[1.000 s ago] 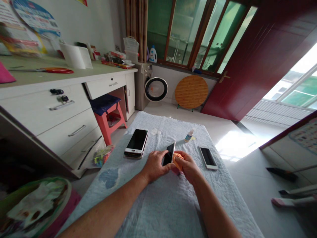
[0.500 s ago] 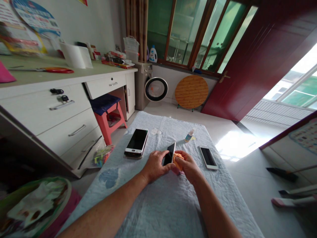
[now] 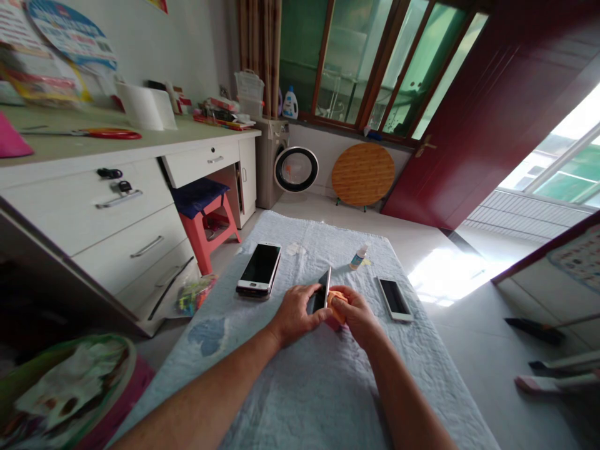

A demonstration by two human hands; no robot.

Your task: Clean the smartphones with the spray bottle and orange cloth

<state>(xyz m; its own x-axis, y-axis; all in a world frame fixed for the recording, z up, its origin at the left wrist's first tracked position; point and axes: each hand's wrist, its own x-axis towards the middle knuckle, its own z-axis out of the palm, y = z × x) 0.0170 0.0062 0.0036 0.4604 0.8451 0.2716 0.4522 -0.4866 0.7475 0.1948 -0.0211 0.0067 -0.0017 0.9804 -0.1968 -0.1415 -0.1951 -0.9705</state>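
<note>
Below the hands lay a blue-covered desk (image 3: 300, 387). The left hand (image 3: 295, 309), half curled, gripped a tilted phone (image 3: 319, 300); the right hand (image 3: 360, 315), almost closed, pinched a soft orange cloth (image 3: 337, 307) beside it. The phone seemed light, stiff, slippery, with fragile glass, best held by its long edges. Beyond the hands stood a bottle (image 3: 359, 258).

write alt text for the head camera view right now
A bare left hand grips a dark-screened, silver-edged phone tilted on edge while the right hand presses a crumpled orange cloth to it. On the pale blue fabric table cover lie stacked phones, a small white-capped bottle and a white phone.
</note>
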